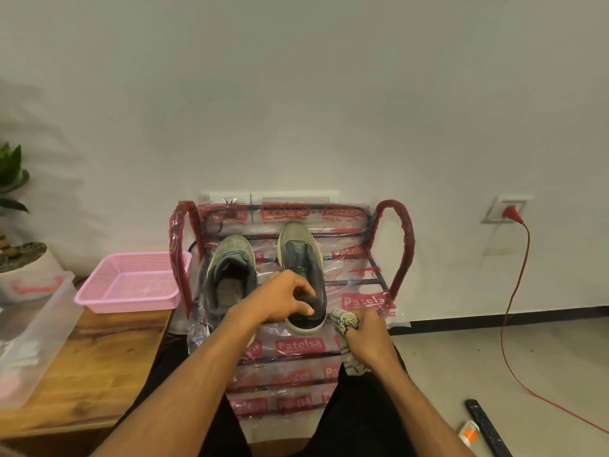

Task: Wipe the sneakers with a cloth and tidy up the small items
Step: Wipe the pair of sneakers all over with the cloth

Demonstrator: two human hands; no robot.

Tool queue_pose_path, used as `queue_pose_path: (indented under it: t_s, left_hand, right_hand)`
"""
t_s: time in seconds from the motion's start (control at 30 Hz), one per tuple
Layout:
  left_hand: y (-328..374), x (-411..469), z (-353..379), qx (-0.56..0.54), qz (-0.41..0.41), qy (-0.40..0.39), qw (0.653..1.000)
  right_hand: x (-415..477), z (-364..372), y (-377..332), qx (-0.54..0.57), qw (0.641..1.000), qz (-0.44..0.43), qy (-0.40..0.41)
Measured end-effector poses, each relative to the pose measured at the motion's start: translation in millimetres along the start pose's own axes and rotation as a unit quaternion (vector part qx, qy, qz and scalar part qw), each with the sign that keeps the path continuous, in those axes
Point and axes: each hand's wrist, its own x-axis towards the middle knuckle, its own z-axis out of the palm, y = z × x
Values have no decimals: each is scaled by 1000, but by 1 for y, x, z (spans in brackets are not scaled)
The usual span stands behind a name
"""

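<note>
On the rack (pixel 362 255), the left hand (pixel 283 300) grips the right sneaker (pixel 301 255) at its heel; the right hand (pixel 367 339) clutches the bunched cloth (pixel 344 319) just beside it. Best to steady the sneaker and wipe firmly, heel to toe.

The left hand (pixel 280 301) covers the opening of the right-hand grey-green sneaker (pixel 301 255). The white dark-striped cloth (pixel 342 319) hides the tips of the right hand (pixel 367 341). The left edge cuts the green potted plant (pixel 10 179) and the clear plastic box (pixel 49 311), its contents blurred. The bottom edge cuts the black remote control (pixel 487 427); the small white-and-orange item (pixel 469 435) beside it is too small to identify.
</note>
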Motion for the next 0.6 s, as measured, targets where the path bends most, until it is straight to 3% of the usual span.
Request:
queue_pose_path:
  t_s: [0.1,0.37,0.6]
  left_hand:
    - [6,2,7,45,2,44,998]
    - [7,20,31,-37,-34,133,990]
    - [2,30,33,-31,-42,142,989]
  right_hand:
    - [-3,9,-1,1,1000,-3,22]
    - [-14,22,-16,-16,994,-30,103]
    - [-27,38,-18,-179,973,-127,72]
